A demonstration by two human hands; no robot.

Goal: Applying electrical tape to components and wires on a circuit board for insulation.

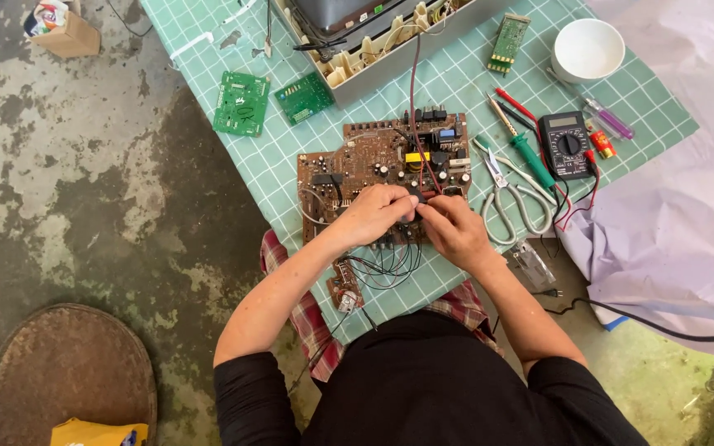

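Both hands meet over a brown circuit board (378, 165) at the centre of the green checked worktop (456, 83). Left hand (373, 215) and right hand (452, 227) pinch, narrowly, what seems a small dark part. Scissors (510, 198) lie at three o'clock, beside a multimeter (565, 146).

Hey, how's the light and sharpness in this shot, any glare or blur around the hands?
Head view: soft even daylight, faint shadows, no strong glare; left hand and right hand on the brown circuit board are fairly sharp; wide lens bends the edges.
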